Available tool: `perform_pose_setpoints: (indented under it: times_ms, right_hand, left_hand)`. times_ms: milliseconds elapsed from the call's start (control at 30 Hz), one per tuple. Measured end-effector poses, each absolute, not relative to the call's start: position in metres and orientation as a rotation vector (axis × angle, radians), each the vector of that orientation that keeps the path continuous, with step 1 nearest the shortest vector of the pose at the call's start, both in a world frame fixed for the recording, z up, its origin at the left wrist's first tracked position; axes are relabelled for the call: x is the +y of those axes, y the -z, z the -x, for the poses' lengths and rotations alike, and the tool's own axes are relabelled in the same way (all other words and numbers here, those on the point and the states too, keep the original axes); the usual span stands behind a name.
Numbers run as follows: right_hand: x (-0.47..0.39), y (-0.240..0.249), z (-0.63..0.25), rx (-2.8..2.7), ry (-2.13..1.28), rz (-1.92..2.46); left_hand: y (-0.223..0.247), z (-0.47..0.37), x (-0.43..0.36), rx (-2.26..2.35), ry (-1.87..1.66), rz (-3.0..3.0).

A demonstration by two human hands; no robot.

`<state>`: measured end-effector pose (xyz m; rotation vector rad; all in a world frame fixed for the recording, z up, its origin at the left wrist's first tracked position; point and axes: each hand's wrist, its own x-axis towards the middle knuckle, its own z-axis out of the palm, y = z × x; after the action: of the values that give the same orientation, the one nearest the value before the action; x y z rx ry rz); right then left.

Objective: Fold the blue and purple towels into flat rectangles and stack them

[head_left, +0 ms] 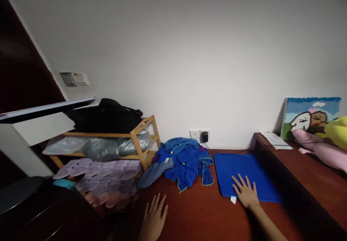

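Note:
My right hand lies with spread fingers on a flat blue cloth, near its front edge. A small white tag sticks out from that edge, left of the hand. My left hand is over the reddish-brown wooden surface, fingers apart and holding nothing; whether it touches the wood I cannot tell. Beyond it, against the wall, a crumpled heap of blue cloths with green edging is piled up. A grey-blue cloth hangs out of the heap's left side.
At left stands a wooden rack with a black bag, plastic-wrapped bundles and rows of slippers. A black plug sits in the wall socket, its cable running right. A raised ledge at right holds a pink plush toy and a tufted picture.

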<state>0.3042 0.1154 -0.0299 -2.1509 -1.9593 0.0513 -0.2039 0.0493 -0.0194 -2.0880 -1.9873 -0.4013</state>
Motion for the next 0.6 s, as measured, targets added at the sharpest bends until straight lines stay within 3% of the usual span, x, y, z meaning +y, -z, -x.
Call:
perform_pose_setpoints:
  times_ms: [167,267,367,467,600]
  right_hand:
    - [0.154,0.008,-0.319,-1.969,-0.243,2.263]
    - [0.165,-0.018,-0.292,-1.955,-0.119,2.256]
    - [0.162,-0.046,-0.218,-2.087,0.062,1.937]
    - [0.156,-0.071,-0.122,-2.341,-0.112,1.514]
    - [0.149,-0.102,-0.032,-2.369,-0.357,1.657]
  left_hand:
    - [0.018,0.193,0.044,-2.000,0.450,2.090]
    - [0.015,0.191,0.041,-2.009,0.483,2.102]
    - [0.011,0.191,0.038,-2.037,0.487,2.107]
    - [0.006,0.189,0.035,-2.074,0.486,2.108]
    - [0.002,0.185,0.031,-2.116,0.495,2.090]
